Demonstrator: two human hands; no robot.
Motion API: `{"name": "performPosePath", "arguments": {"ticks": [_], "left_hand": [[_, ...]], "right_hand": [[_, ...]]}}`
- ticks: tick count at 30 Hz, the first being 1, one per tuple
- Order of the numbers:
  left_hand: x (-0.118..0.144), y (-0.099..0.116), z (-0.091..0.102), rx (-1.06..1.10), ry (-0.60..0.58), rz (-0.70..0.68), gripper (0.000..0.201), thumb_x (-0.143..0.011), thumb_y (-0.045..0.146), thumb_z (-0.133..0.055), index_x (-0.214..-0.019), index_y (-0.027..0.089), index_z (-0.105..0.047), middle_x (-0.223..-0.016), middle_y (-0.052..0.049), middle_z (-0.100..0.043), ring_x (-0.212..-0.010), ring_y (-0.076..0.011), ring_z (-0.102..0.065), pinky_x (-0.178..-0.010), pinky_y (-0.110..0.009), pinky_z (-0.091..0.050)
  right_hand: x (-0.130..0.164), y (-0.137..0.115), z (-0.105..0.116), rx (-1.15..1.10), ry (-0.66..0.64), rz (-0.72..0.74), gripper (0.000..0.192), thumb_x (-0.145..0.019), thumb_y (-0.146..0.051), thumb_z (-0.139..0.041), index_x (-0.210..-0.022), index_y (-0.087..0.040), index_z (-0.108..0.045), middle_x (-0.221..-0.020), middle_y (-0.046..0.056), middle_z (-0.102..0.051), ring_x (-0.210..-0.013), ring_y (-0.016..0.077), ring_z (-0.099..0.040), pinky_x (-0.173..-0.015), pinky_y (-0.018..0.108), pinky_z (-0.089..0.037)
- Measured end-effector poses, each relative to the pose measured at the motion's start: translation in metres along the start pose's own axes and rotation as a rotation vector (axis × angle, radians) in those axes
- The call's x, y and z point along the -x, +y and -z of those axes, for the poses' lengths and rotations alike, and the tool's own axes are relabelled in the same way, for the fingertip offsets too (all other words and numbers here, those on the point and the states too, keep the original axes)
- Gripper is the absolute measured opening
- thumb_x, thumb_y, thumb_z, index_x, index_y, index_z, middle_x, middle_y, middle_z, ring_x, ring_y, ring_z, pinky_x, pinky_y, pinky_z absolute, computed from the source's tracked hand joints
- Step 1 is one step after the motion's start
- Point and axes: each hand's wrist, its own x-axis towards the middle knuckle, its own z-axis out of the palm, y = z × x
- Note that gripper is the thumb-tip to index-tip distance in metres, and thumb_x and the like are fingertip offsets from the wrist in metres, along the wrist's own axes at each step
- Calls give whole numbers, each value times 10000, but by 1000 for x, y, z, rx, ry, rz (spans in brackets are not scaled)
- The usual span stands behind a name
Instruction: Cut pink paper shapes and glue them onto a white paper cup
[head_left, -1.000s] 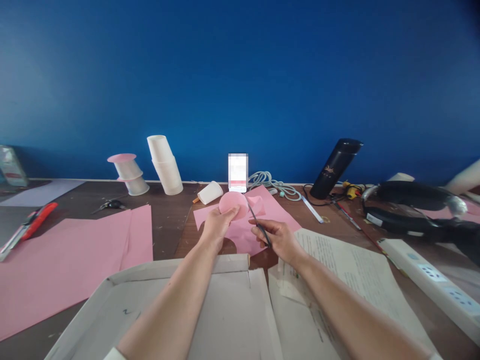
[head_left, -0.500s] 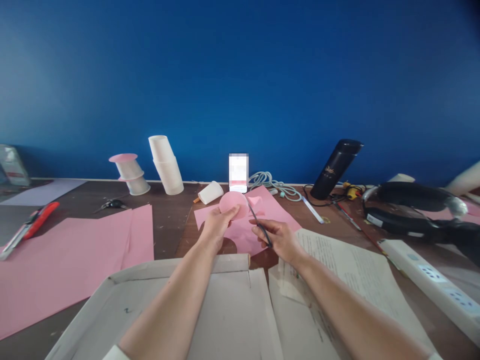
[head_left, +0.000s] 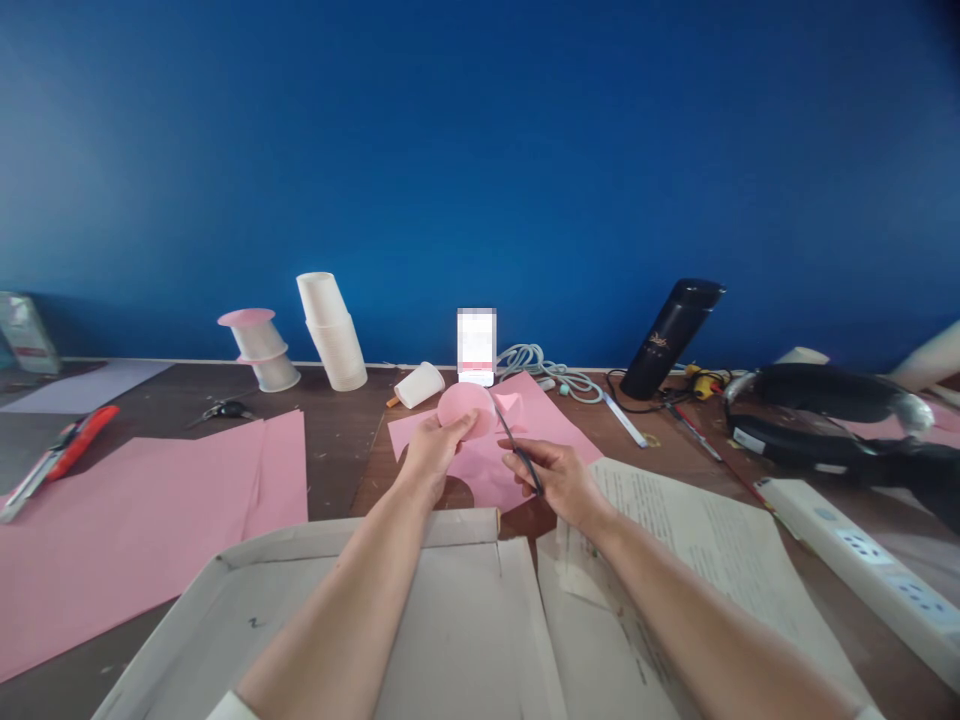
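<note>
Pinching a pink disc [head_left: 466, 409] in the left hand [head_left: 433, 452], the person grips scissors [head_left: 514, 441] in the right hand [head_left: 559, 478] above pink paper [head_left: 547, 425].

Stacked white paper cups [head_left: 332, 333] stand at ten o'clock of the flat cardboard box [head_left: 420, 610], tilted black flask [head_left: 671, 336] at two

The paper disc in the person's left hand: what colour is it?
Pink; the paper disc, pinched by the left hand, shows best in the head view.
</note>
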Motion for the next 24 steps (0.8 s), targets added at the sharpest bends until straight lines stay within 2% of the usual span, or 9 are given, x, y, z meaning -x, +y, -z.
{"name": "performPosePath", "arguments": {"ticks": [11, 18, 24], "left_hand": [[0, 1, -1, 26, 1, 3, 436, -558, 478, -753, -833, 146, -687, -592, -9, -567, -462, -71, -376, -499, -234, -312], [0, 1, 0, 36, -2, 2, 463, -555, 481, -757, -871, 149, -695, -702, -42, -615, -530, -88, -436, -542, -237, -345], [0, 1, 0, 21, 3, 4, 473, -561, 495, -751, -873, 143, -693, -687, -35, -598, -525, -82, -418, -545, -236, -343]], "right_hand": [[1, -2, -2, -40, 15, -4, 488, -695, -494, -673, -1024, -133, -681, -574, -15, -516, -487, 90, -470, -502, 266, -445], [1, -4, -2, -32, 16, -13, 478, -695, -495, -674, -1013, -138, -687, -581, -11, -515, -503, 96, -477, -509, 267, -445], [2, -4, -2, -46, 15, -17, 440, -705, -469, -677, -1009, -151, -689, -577, -23, -512, -496, 84, -461, -512, 253, -422]]}}
